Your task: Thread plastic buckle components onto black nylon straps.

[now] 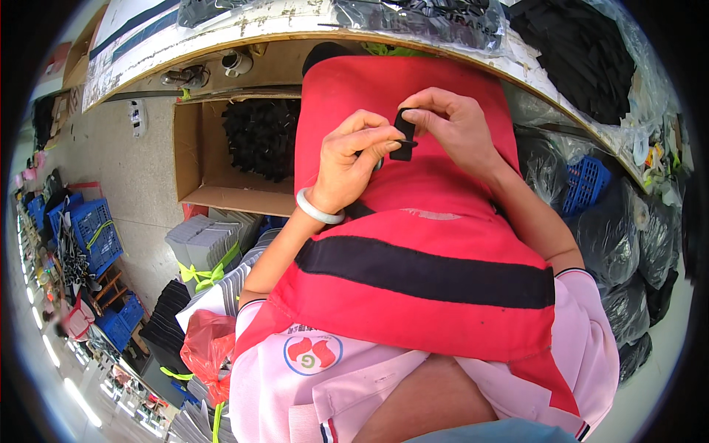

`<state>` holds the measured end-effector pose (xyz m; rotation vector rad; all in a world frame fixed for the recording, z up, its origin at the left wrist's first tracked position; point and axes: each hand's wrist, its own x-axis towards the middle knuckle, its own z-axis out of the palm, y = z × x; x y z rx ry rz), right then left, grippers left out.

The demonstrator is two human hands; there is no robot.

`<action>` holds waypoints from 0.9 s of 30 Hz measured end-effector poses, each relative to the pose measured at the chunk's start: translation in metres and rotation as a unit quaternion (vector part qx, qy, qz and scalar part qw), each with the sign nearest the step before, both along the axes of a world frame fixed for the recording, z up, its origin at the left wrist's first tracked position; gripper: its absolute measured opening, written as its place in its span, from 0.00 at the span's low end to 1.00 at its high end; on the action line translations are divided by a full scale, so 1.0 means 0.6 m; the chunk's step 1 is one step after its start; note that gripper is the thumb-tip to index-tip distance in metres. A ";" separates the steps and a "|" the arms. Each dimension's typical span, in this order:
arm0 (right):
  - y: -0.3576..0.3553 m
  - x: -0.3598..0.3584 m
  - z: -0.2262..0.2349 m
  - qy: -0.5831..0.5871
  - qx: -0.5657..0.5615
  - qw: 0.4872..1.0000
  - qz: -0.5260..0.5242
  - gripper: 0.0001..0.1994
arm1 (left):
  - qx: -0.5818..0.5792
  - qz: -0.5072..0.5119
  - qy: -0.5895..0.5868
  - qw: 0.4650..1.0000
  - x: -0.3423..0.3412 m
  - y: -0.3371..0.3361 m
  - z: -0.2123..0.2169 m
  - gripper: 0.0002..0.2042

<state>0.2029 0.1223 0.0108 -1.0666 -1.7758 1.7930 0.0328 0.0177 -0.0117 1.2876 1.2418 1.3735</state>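
Observation:
Over my red-aproned lap, both hands work on a short black strap (403, 153), which looks like webbing or elastic. My right hand (456, 127) pinches its upper, curled end between thumb and fingers. My left hand (348, 156), above a pale bangle, is closed in a pinch at the strap's side. Between its fingertips is a thin dark piece crossing the strap; whether this is part of the strap or a separate part I cannot tell. More of something dark shows under the left fingers, mostly hidden.
A cardboard box (188, 151) with many black pieces stands left of my lap. The worn table edge (436, 50) runs ahead, bearing a heap of black strips (580, 55). Tied grey stacks (203, 244) lie at left; black bags (609, 229) and a blue basket (586, 184) at right.

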 end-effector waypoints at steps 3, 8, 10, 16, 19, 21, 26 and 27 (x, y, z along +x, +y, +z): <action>0.015 -0.007 -0.034 0.009 -0.031 0.999 -0.006 0.07 | -0.037 -0.019 0.000 0.999 -0.007 -0.009 0.013 0.06; 0.015 -0.032 -0.035 0.020 -0.137 0.988 0.074 0.15 | -0.115 0.109 0.129 0.979 -0.108 -0.072 0.032 0.08; 0.020 -0.021 -0.037 0.000 -0.103 0.992 0.072 0.19 | -0.164 0.280 0.057 0.944 -0.160 -0.098 0.014 0.09; -0.024 -0.064 -0.002 -0.017 -0.144 0.973 0.180 0.12 | -0.142 0.250 0.047 0.957 -0.082 -0.062 -0.005 0.07; -0.028 -0.066 -0.008 -0.039 -0.131 0.974 0.182 0.10 | -0.028 0.181 0.085 0.979 -0.016 -0.005 -0.016 0.07; -0.011 -0.049 -0.016 -0.058 -0.121 0.982 0.135 0.09 | 0.007 0.175 0.080 0.981 -0.003 0.019 -0.027 0.07; 0.007 -0.018 -0.017 -0.081 -0.195 0.972 0.099 0.08 | -0.297 -0.044 -0.395 0.868 -0.028 0.026 -0.066 0.16; 0.016 -0.013 -0.016 -0.054 -0.222 0.971 0.073 0.08 | -0.298 -0.061 -0.399 0.865 -0.035 0.029 -0.066 0.16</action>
